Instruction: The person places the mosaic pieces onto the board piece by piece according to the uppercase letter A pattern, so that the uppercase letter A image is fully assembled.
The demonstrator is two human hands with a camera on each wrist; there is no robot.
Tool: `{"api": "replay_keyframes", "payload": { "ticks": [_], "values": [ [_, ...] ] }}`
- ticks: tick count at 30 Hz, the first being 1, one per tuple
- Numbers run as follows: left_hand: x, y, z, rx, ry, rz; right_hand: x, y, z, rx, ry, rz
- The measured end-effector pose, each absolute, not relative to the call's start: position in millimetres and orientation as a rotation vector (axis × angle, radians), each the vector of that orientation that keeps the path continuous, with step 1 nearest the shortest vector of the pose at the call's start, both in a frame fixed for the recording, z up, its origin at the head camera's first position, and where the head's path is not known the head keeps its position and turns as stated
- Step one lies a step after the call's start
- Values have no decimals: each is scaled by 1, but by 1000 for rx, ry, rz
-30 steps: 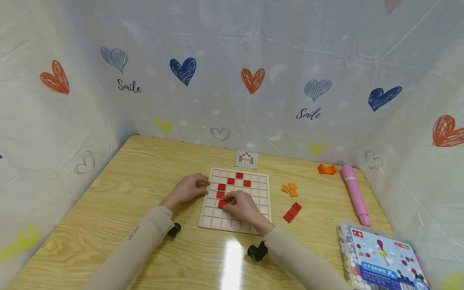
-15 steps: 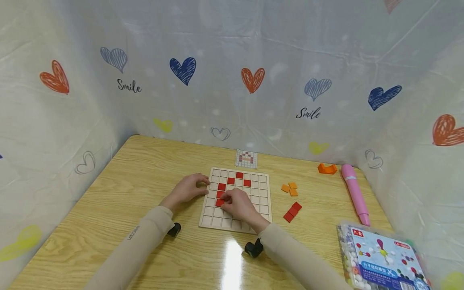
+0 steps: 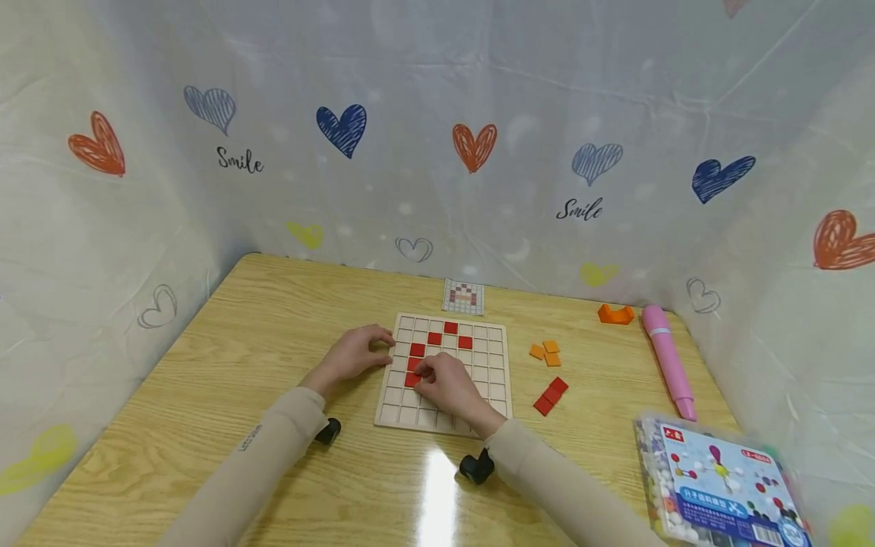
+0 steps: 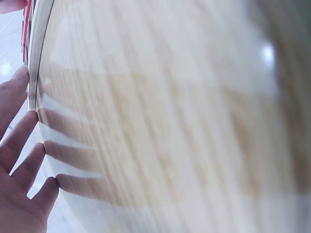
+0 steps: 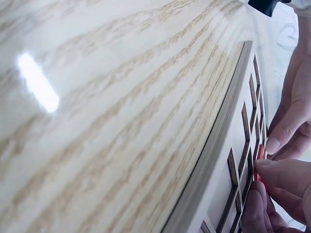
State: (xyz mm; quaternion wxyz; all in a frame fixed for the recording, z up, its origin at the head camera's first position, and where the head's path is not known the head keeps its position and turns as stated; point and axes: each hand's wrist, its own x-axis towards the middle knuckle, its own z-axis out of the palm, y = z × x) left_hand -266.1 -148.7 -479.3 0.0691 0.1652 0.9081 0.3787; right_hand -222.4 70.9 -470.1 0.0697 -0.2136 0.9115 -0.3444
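A pale wooden grid board (image 3: 469, 425) lies on the table with several red tiles (image 3: 417, 350) in its cells. My right hand (image 3: 450, 384) is over the board, thumb and fingertips curled together at the lowest red tile (image 3: 412, 379), which sits in a left-side cell. In the right wrist view, the thumb and fingers pinch at the red tile (image 5: 259, 154), mostly hidden behind them. My left hand (image 3: 353, 353) rests at the board's left edge. Its fingers (image 4: 29, 167) are spread, with tips on the table beside the board edge (image 4: 35, 63).
Three loose red tiles (image 3: 551, 396) and three orange tiles (image 3: 552, 358) lie right of the board. A small pattern card (image 3: 463, 297) is behind it. Farther right are an orange bracket-like piece (image 3: 616, 314), a pink microphone-shaped object (image 3: 668, 363) and a clear box of beads (image 3: 724, 479).
My right hand has shifted slightly left and away from me. The lowest red tile has moved left and now lies in line with its cell. My left hand has stayed put.
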Motion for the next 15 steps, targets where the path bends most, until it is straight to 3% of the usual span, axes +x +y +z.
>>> {"api": "replay_keyframes", "payload": {
  "ticks": [15],
  "values": [
    [-267,-149,-479,494,2749,1109,-208,88,-473,-477,2636,-1300]
  ]
}}
